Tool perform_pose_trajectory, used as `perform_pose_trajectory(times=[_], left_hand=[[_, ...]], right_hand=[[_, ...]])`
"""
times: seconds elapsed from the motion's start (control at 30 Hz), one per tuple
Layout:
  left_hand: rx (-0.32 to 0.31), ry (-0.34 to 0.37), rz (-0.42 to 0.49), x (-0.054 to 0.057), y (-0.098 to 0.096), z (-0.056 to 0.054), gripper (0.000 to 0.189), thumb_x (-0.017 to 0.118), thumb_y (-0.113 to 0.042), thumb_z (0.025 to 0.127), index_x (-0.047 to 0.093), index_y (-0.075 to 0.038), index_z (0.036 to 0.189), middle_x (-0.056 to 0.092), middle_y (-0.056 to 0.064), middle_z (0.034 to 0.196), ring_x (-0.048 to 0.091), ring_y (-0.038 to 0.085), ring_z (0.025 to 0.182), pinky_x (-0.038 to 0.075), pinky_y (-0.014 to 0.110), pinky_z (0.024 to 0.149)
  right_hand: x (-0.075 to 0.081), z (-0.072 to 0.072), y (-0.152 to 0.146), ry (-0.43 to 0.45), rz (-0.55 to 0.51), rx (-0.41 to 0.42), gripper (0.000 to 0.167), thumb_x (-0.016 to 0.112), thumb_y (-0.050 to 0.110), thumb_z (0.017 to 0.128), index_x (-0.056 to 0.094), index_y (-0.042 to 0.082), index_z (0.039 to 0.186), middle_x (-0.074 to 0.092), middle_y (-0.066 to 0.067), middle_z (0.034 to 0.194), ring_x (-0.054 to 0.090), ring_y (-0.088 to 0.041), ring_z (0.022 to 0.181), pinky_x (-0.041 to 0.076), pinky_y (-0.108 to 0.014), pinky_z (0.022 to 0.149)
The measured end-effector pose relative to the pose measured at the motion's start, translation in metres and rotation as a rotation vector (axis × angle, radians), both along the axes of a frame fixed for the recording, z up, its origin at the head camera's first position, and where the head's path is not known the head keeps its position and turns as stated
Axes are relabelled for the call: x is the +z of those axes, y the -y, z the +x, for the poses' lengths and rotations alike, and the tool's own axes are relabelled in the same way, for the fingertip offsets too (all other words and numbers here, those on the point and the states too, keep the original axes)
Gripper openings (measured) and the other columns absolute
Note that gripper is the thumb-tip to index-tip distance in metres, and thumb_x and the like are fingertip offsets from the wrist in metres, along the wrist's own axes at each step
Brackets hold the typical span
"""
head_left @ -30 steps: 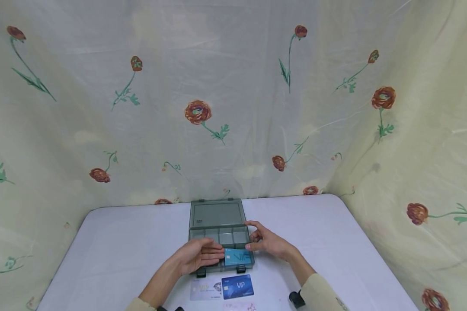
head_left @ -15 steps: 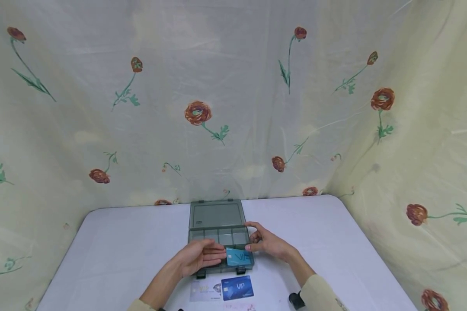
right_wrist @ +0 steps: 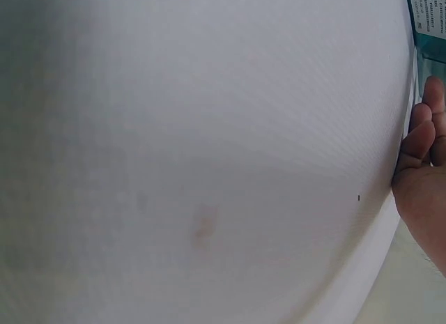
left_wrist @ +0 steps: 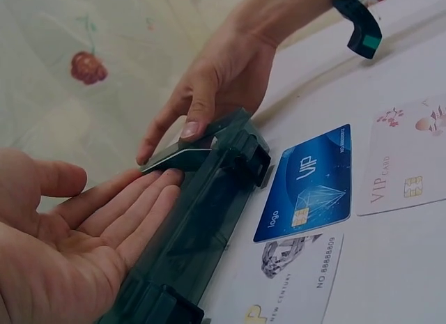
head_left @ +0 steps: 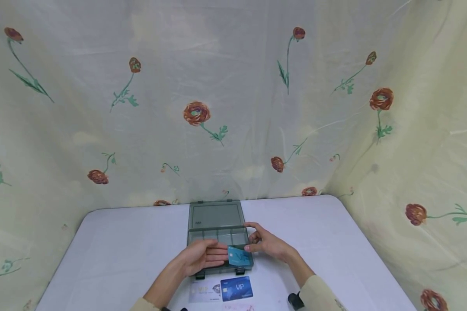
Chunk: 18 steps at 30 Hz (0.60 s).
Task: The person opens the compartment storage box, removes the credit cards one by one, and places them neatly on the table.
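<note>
A teal VIP card [head_left: 239, 256] lies tilted over the front compartments of a grey-green divided plastic box [head_left: 226, 270]. Palm up, my left hand [head_left: 198, 257] holds its fingers straight, fingertips at the card's left edge. In the left wrist view, the card's bright edge [left_wrist: 187, 154] shows between these fingertips and the other thumb. My right hand [head_left: 270, 244] grips the box's right side. Its index finger reaches the hinge corner, the thumb lies at the card's upper right corner, and the other fingers curl in beside the wall. Whether the thumb presses the card is unclear.
The box lid [head_left: 215, 216] is folded back flat behind the box. In front lie a blue VIP card [head_left: 236, 288], a silvery-white card [head_left: 204, 290] and a pale pink card [left_wrist: 405, 160]. A flowered curtain [head_left: 233, 142] rises beyond the white table [head_left: 132, 242].
My left fingertips have shifted slightly to the right. The teal card has moved right with them and slants more. My right hand has stayed in place.
</note>
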<state>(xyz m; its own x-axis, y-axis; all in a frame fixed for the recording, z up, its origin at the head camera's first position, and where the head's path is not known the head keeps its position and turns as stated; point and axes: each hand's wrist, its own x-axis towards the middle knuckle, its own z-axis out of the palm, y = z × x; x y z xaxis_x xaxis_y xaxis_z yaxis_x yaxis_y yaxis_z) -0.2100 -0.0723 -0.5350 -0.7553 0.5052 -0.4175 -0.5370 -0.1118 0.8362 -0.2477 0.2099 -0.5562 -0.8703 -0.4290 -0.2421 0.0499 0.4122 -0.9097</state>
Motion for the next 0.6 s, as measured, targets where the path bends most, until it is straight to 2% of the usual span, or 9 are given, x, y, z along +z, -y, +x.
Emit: perform_pose_trajectory(times=[0.47,0.6], left_hand=[[0.028,-0.012,-0.018,-0.002,-0.008,0.001,0.044,0.035,-0.019,0.109,0.056,0.01,0.134,0.069,0.023,0.123,0.07,0.031,0.111,0.053,0.045,0.099],[0.03,-0.032,-0.046,-0.001,-0.011,0.0,0.041,0.04,-0.018,0.107,0.059,0.01,0.13,0.071,0.021,0.119,0.072,0.029,0.106,0.055,0.043,0.096]], right_hand=[[0.002,0.001,0.001,0.007,-0.009,0.004,0.08,0.081,0.026,0.087,0.036,0.02,0.153,0.054,-0.012,0.109,0.05,-0.022,0.097,0.043,-0.035,0.081],[0.002,0.001,0.001,0.007,-0.013,0.002,0.08,0.081,0.026,0.086,0.036,0.021,0.152,0.054,-0.012,0.109,0.05,-0.023,0.097,0.043,-0.035,0.082]])
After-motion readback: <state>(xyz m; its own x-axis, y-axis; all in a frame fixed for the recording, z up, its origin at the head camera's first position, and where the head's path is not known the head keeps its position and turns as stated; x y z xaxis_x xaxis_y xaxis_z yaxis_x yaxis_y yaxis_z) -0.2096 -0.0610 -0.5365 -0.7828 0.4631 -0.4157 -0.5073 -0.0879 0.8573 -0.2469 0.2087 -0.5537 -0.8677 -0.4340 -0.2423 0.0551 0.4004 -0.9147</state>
